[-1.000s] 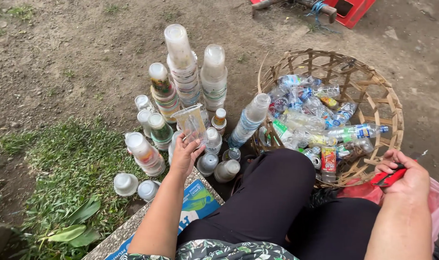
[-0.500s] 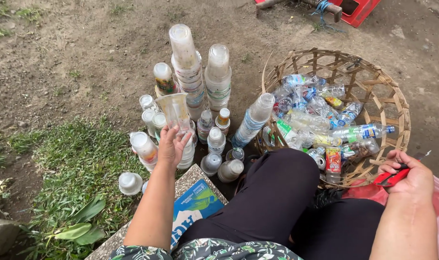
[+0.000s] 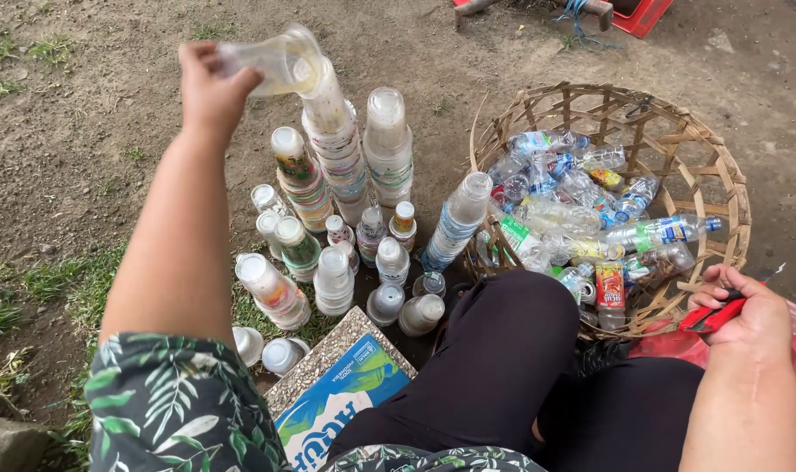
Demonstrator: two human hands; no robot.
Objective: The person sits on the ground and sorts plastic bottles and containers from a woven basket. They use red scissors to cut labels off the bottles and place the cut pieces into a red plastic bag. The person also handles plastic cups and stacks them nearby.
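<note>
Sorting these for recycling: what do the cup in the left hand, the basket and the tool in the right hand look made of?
Cup: thin clear plastic, see-through walls. Basket: woven bamboo or cane strips, matte tan, open weave. Tool: glossy red handle, probably plastic; its tip is too small to tell.

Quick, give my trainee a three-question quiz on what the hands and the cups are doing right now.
1. True or false: the left hand holds a clear cup tipped on its side over the tallest cup stack.
2. What does the right hand grip: A) a bottle, B) a red cutter, C) a cup?
3. Where do the crushed bottles lie?

Key:
1. True.
2. B.
3. In the woven basket, by the right hand.
</note>
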